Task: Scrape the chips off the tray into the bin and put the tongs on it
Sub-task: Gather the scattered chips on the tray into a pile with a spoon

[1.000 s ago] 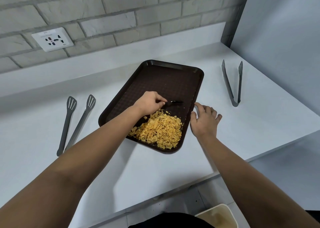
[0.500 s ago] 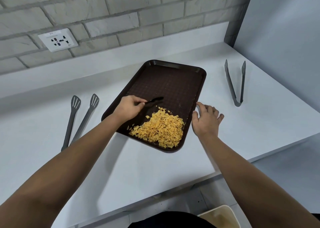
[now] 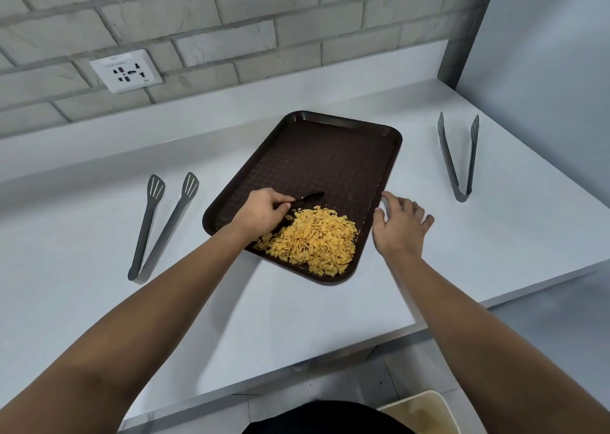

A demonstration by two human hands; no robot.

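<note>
The left hand (image 3: 262,212) is closed around the handle of a small black scraper (image 3: 305,200), whose blade lies flat on the tray just beyond the chips. The right hand (image 3: 401,227) is open with fingers spread, empty, its fingertips touching the right rim of the tray near that side's near end.

The chips (image 3: 313,240) sit in one yellow heap in the near right corner of the brown tray (image 3: 330,156), with a few loose pieces trailing toward the near edge under the left wrist. The far part of the tray is bare apart from fine crumbs. The tray lies at an angle in the middle of the white counter (image 3: 264,318), its near corner toward the counter's front edge.

One pair of grey tongs (image 3: 161,225) lies toward the counter's left side, slotted ends pointing to the wall. A second pair of tongs (image 3: 458,159) lies toward the right edge, well apart from the tray. The bin (image 3: 425,410) stands on the floor below the front edge. A socket (image 3: 126,70) is set in the brick wall.
</note>
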